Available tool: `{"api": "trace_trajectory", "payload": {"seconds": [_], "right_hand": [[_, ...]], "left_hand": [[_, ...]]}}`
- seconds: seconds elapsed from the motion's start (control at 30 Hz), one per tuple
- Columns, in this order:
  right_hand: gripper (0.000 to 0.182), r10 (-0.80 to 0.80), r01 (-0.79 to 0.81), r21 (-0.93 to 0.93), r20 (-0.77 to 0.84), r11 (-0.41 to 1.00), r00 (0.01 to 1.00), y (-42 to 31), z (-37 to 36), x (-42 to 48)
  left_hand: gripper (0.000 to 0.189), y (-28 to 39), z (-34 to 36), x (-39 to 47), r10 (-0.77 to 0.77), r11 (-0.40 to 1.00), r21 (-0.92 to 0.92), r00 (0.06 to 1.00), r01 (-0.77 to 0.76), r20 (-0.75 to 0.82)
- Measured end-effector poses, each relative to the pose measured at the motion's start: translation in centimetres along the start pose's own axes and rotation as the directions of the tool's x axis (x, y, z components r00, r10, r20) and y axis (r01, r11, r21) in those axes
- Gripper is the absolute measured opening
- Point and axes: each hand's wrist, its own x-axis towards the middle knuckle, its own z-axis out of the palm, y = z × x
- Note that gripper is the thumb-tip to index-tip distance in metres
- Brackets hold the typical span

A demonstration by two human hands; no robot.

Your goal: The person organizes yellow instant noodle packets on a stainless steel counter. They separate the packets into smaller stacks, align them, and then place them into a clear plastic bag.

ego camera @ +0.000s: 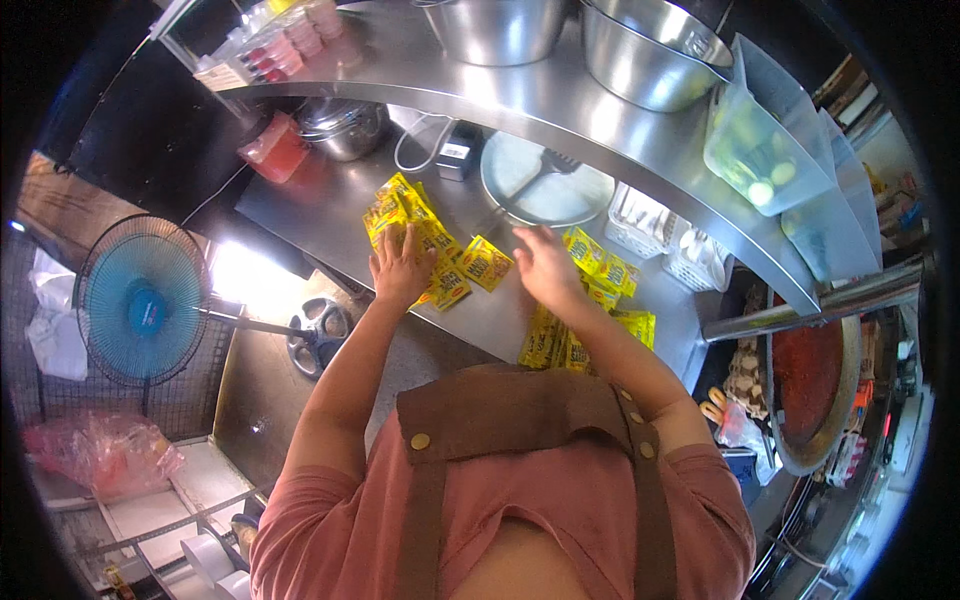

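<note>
My left hand (401, 266) lies with spread fingers on a loose heap of yellow Maggi seasoning sachets (442, 241) on the steel counter (484, 319). One single sachet (487, 264) lies flat at the heap's right edge, between my two hands. Over the counter, just right of that sachet, my right hand (549, 271) has its fingers loosely bent and apart, with nothing visible in them. Beyond and beneath my right forearm is a second group of the same sachets (586, 253). Part of it, with overlapping sachets (544, 337) near my apron, is hidden by the arm.
A round metal tray (525, 161) with a slotted spatula (559, 163) lies behind the sachets. White baskets (637, 217) of cutlery stand right of it. A raised steel shelf (525, 105) overhangs the counter, bearing metal bowls (645, 64). A fan (146, 307) stands left.
</note>
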Motion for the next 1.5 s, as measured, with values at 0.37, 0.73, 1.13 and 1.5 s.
{"api": "trace_trajectory", "payload": {"seconds": [0.37, 0.73, 1.13, 1.5], "right_hand": [[0.076, 0.454, -0.352, -0.382, 0.220, 0.854, 0.863, 11.2, -9.1, -3.9], [0.073, -0.146, 0.071, -0.230, -0.324, 0.971, 0.935, -2.9, -16.4, -6.1], [0.063, -0.366, 0.127, 0.729, 0.180, 0.673, 0.913, -6.9, -22.2, -8.6], [0.055, -0.548, 0.551, -0.027, -0.160, 0.834, 0.821, -4.9, -17.9, -1.8]], "left_hand": [[0.048, 6.4, -3.7, -1.8, 0.213, 0.934, -0.224, 0.936, -0.280, -0.281], [0.052, 20.4, -10.0, -7.7, 0.392, -0.039, -0.787, 0.734, 0.616, 0.555], [0.027, 16.0, -16.6, -6.3, 0.474, 0.455, -0.889, 0.858, -0.049, 0.196], [0.033, 16.7, -18.7, -6.5, 0.571, -0.087, -0.922, 0.777, 0.377, 0.264]]}}
